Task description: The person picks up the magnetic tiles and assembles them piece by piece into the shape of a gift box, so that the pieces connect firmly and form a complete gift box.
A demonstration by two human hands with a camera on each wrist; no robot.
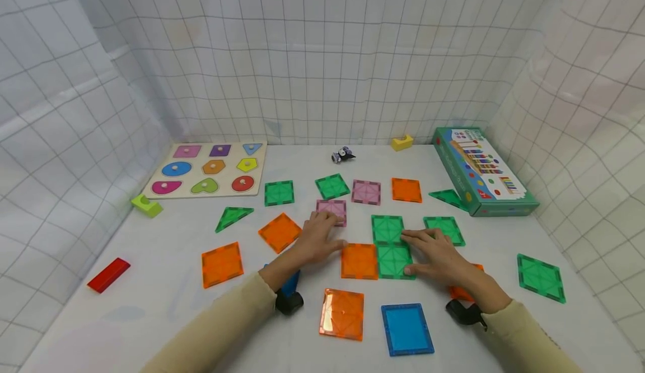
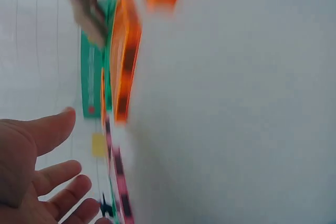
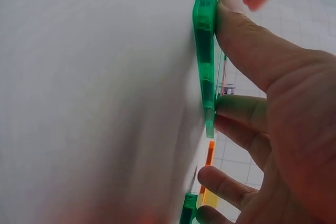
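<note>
My right hand [image 1: 437, 254] rests at the right side of two green square magnetic tiles that lie edge to edge, an upper one [image 1: 387, 228] and a lower one [image 1: 393, 261]. Its thumb touches the lower tile, and its fingertips are at the upper one. An orange square tile [image 1: 359, 261] lies against the lower green tile's left side. Fingers spread, my left hand [image 1: 318, 238] hovers left of that orange tile and partly covers a pink tile [image 1: 330, 206]. In the left wrist view, nothing is between the left hand's thumb and fingers [image 2: 65, 195].
Around the hands lie more orange tiles [image 1: 341, 314], green tiles [image 1: 541, 278] and a blue tile [image 1: 407, 329]. Behind stand a shape puzzle board [image 1: 227, 181], a small toy [image 1: 344, 154], a yellow block [image 1: 402, 143] and a green box [image 1: 486, 174]. A red block [image 1: 108, 275] lies left.
</note>
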